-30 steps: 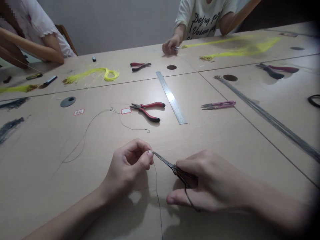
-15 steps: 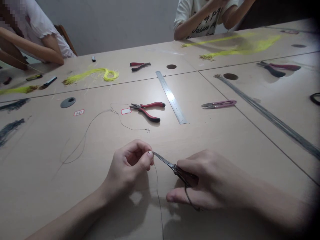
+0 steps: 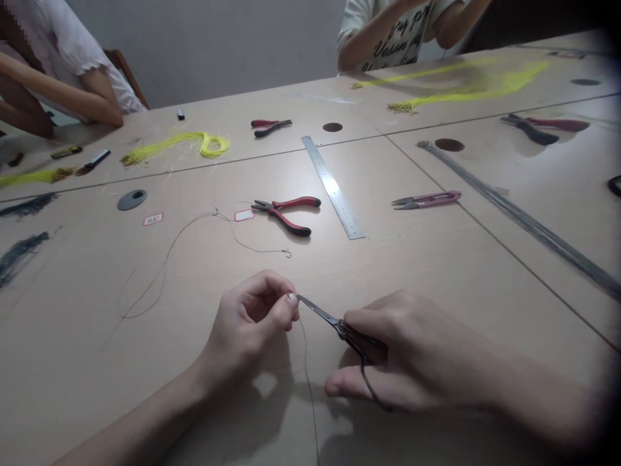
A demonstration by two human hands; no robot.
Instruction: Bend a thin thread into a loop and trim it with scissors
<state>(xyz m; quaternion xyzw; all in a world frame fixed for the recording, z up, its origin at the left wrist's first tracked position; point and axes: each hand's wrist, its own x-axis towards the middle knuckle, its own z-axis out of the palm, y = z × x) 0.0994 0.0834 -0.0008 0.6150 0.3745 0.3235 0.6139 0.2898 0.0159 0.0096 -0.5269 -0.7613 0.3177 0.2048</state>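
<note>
Head view: a thin line [image 3: 307, 369] trails from the left hand [image 3: 242, 327], its thumb and forefinger pinched together, toward the surface's [image 3: 160, 272] near edge. The right hand [image 3: 407, 349] grips scissors [image 3: 336, 322], tips at that pinch. Farther out lie red-handled pliers [image 3: 297, 202], a metal ruler [image 3: 332, 188] and, near the far edge, yellow strands [image 3: 446, 99].

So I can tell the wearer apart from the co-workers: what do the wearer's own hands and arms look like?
The left hand and right hand are gloveless, with no rings showing. The left forearm and right forearm show no sleeve or watch.
</note>
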